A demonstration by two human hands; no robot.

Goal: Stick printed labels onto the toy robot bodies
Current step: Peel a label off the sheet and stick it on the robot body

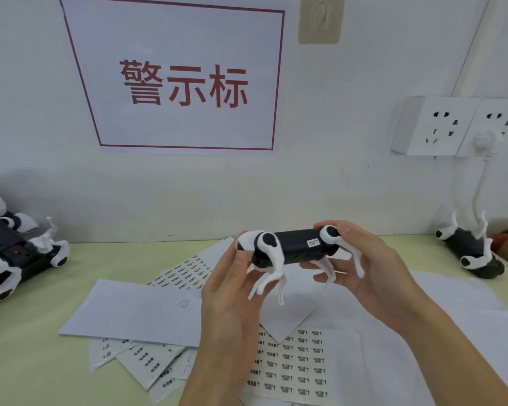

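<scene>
Centrally, black toy robot body [296,247] with white legs, small white label [313,243] on its side, left hand [232,291] grip curled round its front end, right hand [370,268] grip curled round its rear, above label sheets [294,364].

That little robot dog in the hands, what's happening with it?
A person holds a toy robot dog up over the table, the left hand at one end and the right hand at the other. A small white label is already stuck on its black body. Sheets of labels lie underneath, and more toy dogs wait at the sides.
</scene>
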